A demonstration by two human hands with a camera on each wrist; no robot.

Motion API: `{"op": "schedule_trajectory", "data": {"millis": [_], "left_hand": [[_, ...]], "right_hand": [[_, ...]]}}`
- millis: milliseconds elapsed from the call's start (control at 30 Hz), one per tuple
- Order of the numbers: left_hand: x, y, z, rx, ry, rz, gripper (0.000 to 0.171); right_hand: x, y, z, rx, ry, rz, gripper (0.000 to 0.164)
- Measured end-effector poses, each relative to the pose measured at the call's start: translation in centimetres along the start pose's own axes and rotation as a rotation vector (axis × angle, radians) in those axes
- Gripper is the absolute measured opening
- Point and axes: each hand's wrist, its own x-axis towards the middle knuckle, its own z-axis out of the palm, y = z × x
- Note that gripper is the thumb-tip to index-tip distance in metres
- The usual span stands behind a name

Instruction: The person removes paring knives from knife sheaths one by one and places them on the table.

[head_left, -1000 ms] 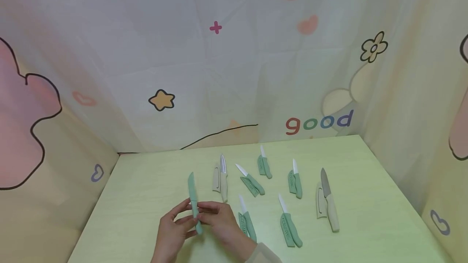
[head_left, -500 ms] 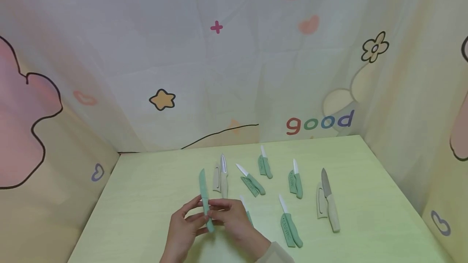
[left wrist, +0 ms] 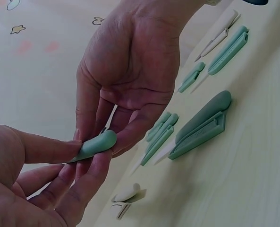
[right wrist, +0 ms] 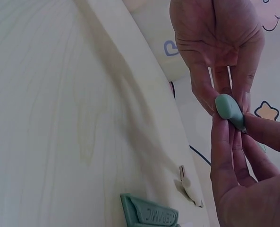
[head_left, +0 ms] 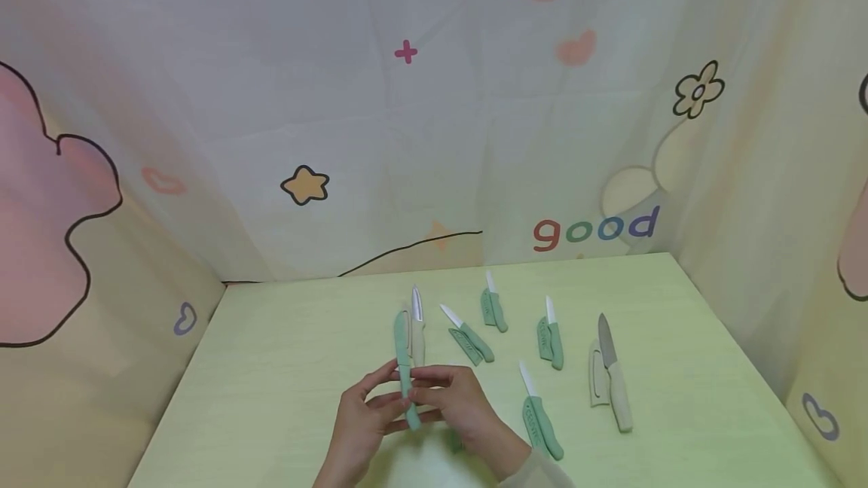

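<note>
Above the table, both hands hold a green knife (head_left: 401, 337) whose blade is covered by a green sheath, pointing away from the person. My left hand (head_left: 362, 420) pinches the handle from the left, thumb on top. From the other side my right hand (head_left: 461, 401) grips the same handle between thumb and fingers. The rounded handle end (left wrist: 102, 143) faces the left wrist camera. Behind the held knife, in the head view, lies a beige-handled blade (head_left: 418, 333) with its sheath beside it. Another green knife is mostly hidden under my right hand.
Several green ceramic knives with white blades lie beside their green sheaths, such as one knife (head_left: 537, 420) at the front and another (head_left: 552, 333) farther back. A beige knife (head_left: 617, 390) with a grey blade lies at the right. A printed curtain (head_left: 380, 134) surrounds the table.
Both hands have moved right together with the sheathed green knife, which now overlaps the beige sheath in the head view. My right hand now covers most of the near green knife.
</note>
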Motion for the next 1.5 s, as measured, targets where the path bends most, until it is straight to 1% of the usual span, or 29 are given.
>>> {"op": "schedule_trajectory", "data": {"millis": [133,400,800,1200,1500], "left_hand": [[0.2,-0.2,0.5,-0.004,-0.022,-0.002,0.061],[0.6,-0.4,1.7,-0.021,-0.062,0.018,0.064],[0.9,-1.0,2.9,-0.011,-0.087,0.016,0.062],[1.4,-1.5,4.4,-0.026,-0.114,0.010,0.062],[1.6,-2.1,5.6,-0.012,-0.124,-0.005,0.061]], "right_hand": [[-0.3,-0.2,-0.8,-0.013,0.004,0.012,0.036],[-0.6,-0.2,-2.2,-0.036,0.025,0.026,0.038],[-1.5,-0.4,-3.5,-0.080,0.058,0.024,0.041],[-2.4,-0.7,-4.8,-0.075,0.093,0.017,0.041],[-3.3,-0.8,-5.8,-0.071,0.124,0.033,0.041]]}}
